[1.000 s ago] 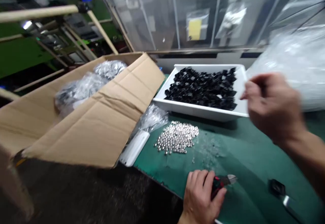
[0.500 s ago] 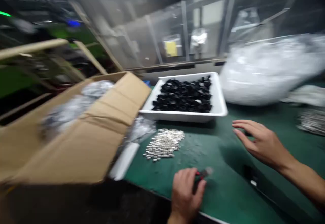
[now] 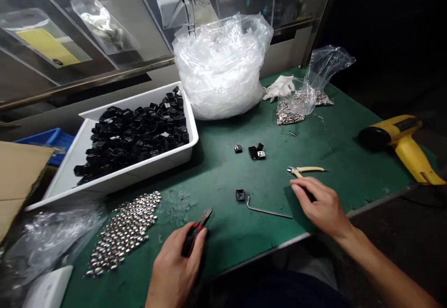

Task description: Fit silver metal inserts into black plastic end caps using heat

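Red-handled pliers (image 3: 204, 216) are held in my left hand (image 3: 178, 259), their metal jaws pointing up and right above the green table. My right hand (image 3: 319, 203) has thumb and fingers curved near the handle of cream-handled cutters (image 3: 309, 169); whether it touches them I cannot tell. Between my hands lie a black square cap (image 3: 240, 195) and a bent metal hex key (image 3: 268, 213). Farther back are a small black piece (image 3: 238, 148) and a little group of black parts (image 3: 256, 152). Silvery metal pieces (image 3: 122, 233) are spread out left of my left hand.
A white tray (image 3: 193, 135) full of black caps stands at the back left. Behind it are a large plastic bag (image 3: 223, 70) and bags of metal pieces (image 3: 289, 112). A yellow heat gun (image 3: 407, 142) lies at the right, a cardboard box (image 3: 21, 177) at the left edge.
The view has swung to the right, bringing the heat gun, cutters and hex key into sight. My left hand still holds the pliers. My right hand is now by the cream-handled cutters.
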Action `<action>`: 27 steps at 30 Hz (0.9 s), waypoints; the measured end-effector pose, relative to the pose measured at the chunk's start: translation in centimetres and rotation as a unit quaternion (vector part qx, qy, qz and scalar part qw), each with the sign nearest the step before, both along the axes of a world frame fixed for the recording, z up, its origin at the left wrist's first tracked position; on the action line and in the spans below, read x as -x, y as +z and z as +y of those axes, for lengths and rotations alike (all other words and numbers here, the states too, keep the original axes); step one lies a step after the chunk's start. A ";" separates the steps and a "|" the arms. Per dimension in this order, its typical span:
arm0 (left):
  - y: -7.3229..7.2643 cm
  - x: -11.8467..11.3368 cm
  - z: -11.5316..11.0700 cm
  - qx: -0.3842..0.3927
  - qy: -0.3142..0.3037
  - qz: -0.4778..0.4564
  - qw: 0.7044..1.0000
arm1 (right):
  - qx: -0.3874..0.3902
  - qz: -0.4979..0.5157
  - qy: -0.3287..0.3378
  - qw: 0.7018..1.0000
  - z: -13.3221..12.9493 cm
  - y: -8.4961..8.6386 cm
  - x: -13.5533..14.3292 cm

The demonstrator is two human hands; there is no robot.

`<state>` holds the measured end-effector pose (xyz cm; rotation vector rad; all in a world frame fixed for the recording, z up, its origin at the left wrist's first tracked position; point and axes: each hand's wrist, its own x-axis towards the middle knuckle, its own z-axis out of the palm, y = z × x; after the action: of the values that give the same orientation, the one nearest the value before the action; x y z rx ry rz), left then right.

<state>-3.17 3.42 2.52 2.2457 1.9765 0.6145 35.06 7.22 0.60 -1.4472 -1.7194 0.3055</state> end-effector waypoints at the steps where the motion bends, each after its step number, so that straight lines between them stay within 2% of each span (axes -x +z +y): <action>1: 0.7 -0.8 0.7 0.016 -0.013 0.019 1.000 | 0.004 0.006 0.019 1.000 -0.5 -0.4 0.8; 4: 2.6 -3.2 2.5 0.028 -0.070 0.124 0.989 | 0.017 0.011 0.058 0.998 -1.3 -1.3 2.5; 7: 4.2 -5.2 3.8 0.036 -0.135 0.228 0.964 | 0.029 0.006 0.076 0.997 -1.5 -1.9 3.0; 13: 6.3 -7.9 5.3 0.048 -0.176 0.358 0.916 | 0.042 0.020 0.081 0.996 -1.2 -2.2 2.2; 20: 7.1 -8.7 6.2 0.078 -0.195 0.411 0.887 | 0.051 0.028 0.080 0.995 -1.2 -2.3 2.3; 27: 7.6 -8.9 5.8 0.077 -0.195 0.398 0.893 | 0.056 0.029 0.080 0.995 -1.0 -2.1 2.1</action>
<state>5.69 9.23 10.08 2.9302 1.5945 -0.5841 32.93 6.18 -1.47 -1.3678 -1.7987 0.5339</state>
